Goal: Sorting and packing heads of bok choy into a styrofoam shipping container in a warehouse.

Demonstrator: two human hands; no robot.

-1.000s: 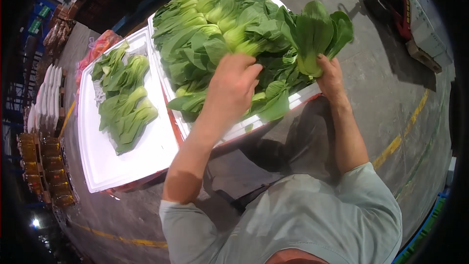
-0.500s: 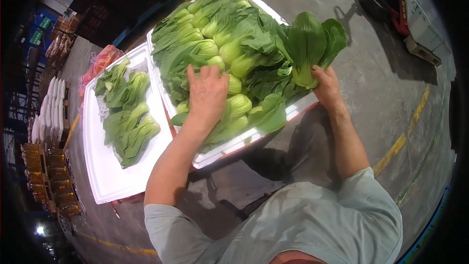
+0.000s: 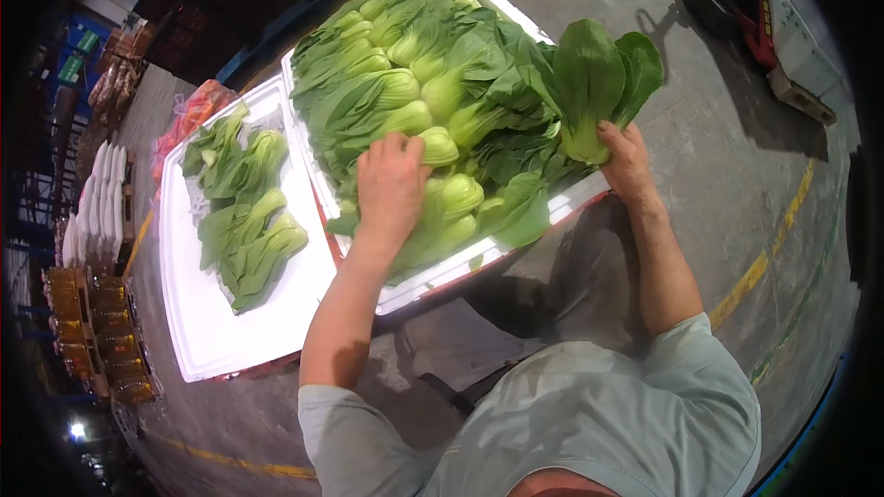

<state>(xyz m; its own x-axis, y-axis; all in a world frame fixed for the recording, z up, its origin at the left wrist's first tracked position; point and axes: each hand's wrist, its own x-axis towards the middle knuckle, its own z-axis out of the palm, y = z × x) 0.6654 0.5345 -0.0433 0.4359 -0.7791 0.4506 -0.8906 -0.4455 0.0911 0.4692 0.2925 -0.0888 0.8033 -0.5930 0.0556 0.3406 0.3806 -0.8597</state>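
A white foam box is packed with rows of green bok choy, pale stems and dark leaves. My right hand grips one bok choy by its pale base, leaves pointing up, over the box's right edge. Among the heads in the near part of the box, my left hand has its fingers bent and closed around a bok choy, next to a plump pale base. Its fingertips are partly hidden among the leaves. Several bok choy lie on a white foam lid to the left.
A red plastic bag sits behind the lid. Dark crates stand at the far left, with bottles of yellow liquid and white sacks along the left. A red and black pallet jack stands at the far right.
My left hand has shifted slightly, and its fingers are drawn closer together on the bok choy. My right hand still holds its bok choy. The whole view has shifted a little.
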